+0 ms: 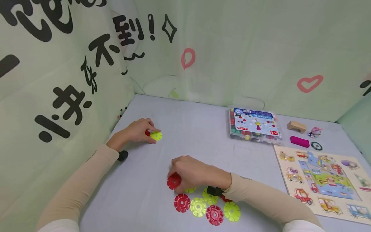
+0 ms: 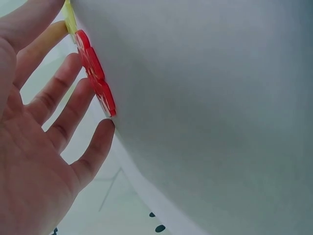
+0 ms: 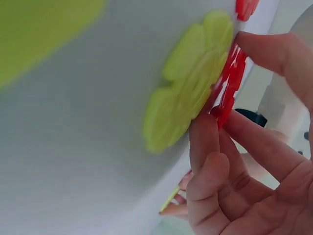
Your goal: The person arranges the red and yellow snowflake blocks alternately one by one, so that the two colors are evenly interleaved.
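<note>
My left hand (image 1: 139, 130) is at the table's far left, its thumb and index finger pinching a yellow-green notched plastic disc (image 1: 156, 136) by the rim. A red disc (image 2: 96, 73) lies beneath the other fingers of that hand, mostly hidden in the head view. Nearer the table's middle, my right hand (image 1: 189, 174) grips a red notched disc (image 1: 174, 181) between thumb and fingers. Right beside it in the right wrist view is a yellow-green disc (image 3: 190, 83), partly covered by the hand in the head view. In front lie several more discs, among them a red one (image 1: 182, 203) and a yellow-green one (image 1: 198, 207).
A clear plastic case (image 1: 255, 125) of coloured pieces lies at the back. To its right are a wooden arch block (image 1: 297, 126), a magenta block (image 1: 299, 141), a small figurine (image 1: 315, 132) and a round chip (image 1: 316, 146). A wooden vehicle puzzle board (image 1: 314, 206) occupies the right side.
</note>
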### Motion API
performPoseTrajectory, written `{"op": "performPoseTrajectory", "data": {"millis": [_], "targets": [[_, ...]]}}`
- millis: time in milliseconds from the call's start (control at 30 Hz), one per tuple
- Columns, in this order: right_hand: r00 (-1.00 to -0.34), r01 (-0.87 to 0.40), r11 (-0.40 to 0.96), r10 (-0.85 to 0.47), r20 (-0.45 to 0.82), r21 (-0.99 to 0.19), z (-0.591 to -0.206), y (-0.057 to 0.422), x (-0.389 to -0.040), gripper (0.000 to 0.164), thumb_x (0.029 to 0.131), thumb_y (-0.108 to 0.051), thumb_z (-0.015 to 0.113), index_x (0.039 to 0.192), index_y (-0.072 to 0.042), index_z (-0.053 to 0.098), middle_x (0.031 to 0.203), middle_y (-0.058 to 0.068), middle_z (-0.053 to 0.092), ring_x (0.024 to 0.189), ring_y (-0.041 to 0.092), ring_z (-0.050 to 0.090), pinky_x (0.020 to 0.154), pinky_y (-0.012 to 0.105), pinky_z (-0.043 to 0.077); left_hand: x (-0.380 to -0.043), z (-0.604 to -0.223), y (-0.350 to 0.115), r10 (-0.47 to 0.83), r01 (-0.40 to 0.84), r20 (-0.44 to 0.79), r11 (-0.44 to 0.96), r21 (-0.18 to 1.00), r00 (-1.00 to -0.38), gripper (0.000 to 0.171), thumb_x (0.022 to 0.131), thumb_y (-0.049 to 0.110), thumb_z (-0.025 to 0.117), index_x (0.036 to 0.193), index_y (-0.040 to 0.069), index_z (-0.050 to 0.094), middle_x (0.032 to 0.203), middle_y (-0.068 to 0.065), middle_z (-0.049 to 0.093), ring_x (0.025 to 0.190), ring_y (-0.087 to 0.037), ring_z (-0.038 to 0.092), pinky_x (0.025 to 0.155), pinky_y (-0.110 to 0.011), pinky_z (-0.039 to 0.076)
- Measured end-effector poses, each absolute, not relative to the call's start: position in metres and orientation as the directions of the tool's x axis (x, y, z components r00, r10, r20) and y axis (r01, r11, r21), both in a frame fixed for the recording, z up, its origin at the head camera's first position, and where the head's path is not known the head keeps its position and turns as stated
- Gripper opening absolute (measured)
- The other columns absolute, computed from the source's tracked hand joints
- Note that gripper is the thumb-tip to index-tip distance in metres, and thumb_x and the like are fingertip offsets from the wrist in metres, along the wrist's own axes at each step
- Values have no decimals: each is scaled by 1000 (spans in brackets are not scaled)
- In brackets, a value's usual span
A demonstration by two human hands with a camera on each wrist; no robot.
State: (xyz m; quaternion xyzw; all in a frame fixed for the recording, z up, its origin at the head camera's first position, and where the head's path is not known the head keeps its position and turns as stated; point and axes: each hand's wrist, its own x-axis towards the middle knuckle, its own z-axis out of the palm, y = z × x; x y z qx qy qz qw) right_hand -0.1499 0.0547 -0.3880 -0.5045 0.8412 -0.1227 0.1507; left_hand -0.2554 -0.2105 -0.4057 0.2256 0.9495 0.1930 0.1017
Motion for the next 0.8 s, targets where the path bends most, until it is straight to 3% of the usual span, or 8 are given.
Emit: {"op": "performPoseTrajectory", "data": {"millis": [233,467,600,800], "targets": [[-541,-759,509,-840,-42,-405,-381,61,-184,31,70,-36,80,96,-19,74,86,-7,63,77,6,56,62,15,47,-254,-404,-209,457,373,-126,831,412,-880,55,74,39,79,125,25,63,111,-2,55,103,-21,47,77,-29,40],[-653,-692,574,-757,40,-437,-382,47,-243,33,72,-32,79,98,-14,75,88,-3,66,78,10,59,64,17,49,-255,-402,-209,455,374,-131,839,396,-881,56,74,39,79,125,25,63,110,-2,55,103,-20,47,77,-29,41],[-680,-667,597,-733,35,-445,-388,36,-267,36,71,-32,80,100,-11,74,89,-1,66,80,12,59,66,19,49,-257,-404,-209,455,372,-141,842,391,-879,56,74,40,79,126,27,62,110,-1,55,102,-19,47,76,-28,41],[-665,-666,611,-747,-32,-427,-396,22,-285,32,74,-30,79,99,-11,74,88,-2,69,81,12,58,69,21,49,-258,-406,-210,457,370,-142,836,405,-878,56,74,40,79,126,28,62,109,0,55,101,-17,47,74,-27,42]]}}
